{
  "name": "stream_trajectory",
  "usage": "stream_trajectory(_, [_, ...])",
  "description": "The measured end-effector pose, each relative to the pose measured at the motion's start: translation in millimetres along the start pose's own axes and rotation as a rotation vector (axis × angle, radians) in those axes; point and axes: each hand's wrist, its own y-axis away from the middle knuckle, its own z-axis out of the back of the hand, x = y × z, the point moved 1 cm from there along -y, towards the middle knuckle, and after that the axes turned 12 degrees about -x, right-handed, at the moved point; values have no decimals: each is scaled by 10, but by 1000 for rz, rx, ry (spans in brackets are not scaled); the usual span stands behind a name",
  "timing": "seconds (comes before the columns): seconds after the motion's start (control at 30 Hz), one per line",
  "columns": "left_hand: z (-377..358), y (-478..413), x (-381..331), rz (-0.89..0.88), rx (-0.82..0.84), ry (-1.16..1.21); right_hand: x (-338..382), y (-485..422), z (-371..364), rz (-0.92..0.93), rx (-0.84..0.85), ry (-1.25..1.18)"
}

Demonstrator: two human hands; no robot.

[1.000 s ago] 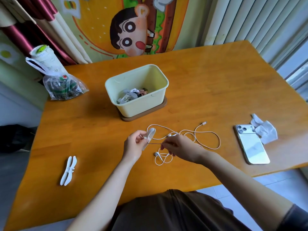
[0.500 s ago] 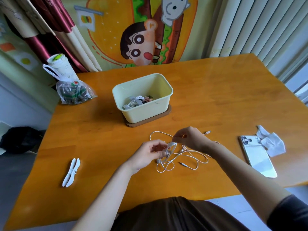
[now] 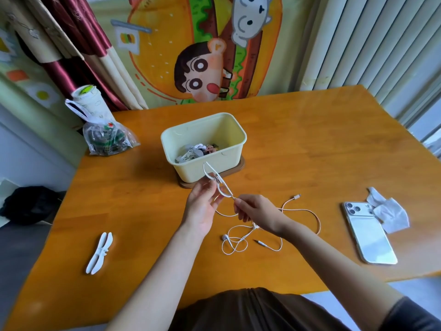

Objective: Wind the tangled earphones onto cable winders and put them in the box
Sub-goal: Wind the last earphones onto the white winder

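My left hand (image 3: pixel 201 206) holds a white cable winder (image 3: pixel 218 180) raised above the table, just in front of the pale yellow box (image 3: pixel 207 168). My right hand (image 3: pixel 257 215) pinches the white earphone cable (image 3: pixel 241 240) right at the winder's lower end. The rest of the cable lies in loose loops on the table below my hands, with an earbud (image 3: pixel 224 237) and the jack plug (image 3: pixel 259 242) showing. A pinkish charging cable (image 3: pixel 307 211) curves off to the right. Wound earphones lie inside the box. A spare white winder (image 3: pixel 99 253) lies at the near left.
A white phone (image 3: pixel 368 232) lies face down at the right, with a crumpled tissue (image 3: pixel 387 211) beside it. A plastic bag (image 3: pixel 106 137) and a white cup (image 3: pixel 89 101) stand at the far left corner. The box sits on a brown lid (image 3: pixel 239 167).
Both hands have risen from the table toward the box. The winder now stands up in my left hand, and the cable is stretched from it to my right hand.
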Motion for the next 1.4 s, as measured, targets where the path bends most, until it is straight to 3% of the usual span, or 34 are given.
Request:
stream_trajectory(0.13, [24, -46, 81, -125, -102, -171, 25, 12, 18, 63, -22, 103])
stream_trajectory(0.23, [60, -98, 132, -340, -157, -522, 49, 16, 8, 92, 6, 172])
stream_trajectory(0.3, [72, -128, 143, -468, -107, -745, 62, 15, -5, 79, 28, 159])
stream_trajectory(0.47, [118, -170, 112, -526, 11, -957, 82, -13, 73, 66, 79, 223])
stream_trajectory(0.67, [151, -154, 148, -546, 93, -1107, 100, -91, 327, 113, -36, 380])
stream_trajectory(0.87, [70, -84, 100, -469, 232, -1055, 123, -183, 435, 158, -179, 345])
stream_trajectory(1.0, [98, -35, 61, -347, 233, -879, 134, -176, 426, 221, -245, 310])
stream_trajectory(1.23, [24, 140, -81, -231, 433, -718, 146, -197, 408, 227, -255, 243])
stream_trajectory(1.4, [-86, 214, -204, -203, 386, -431, 190, -172, 387, 127, -267, 12])
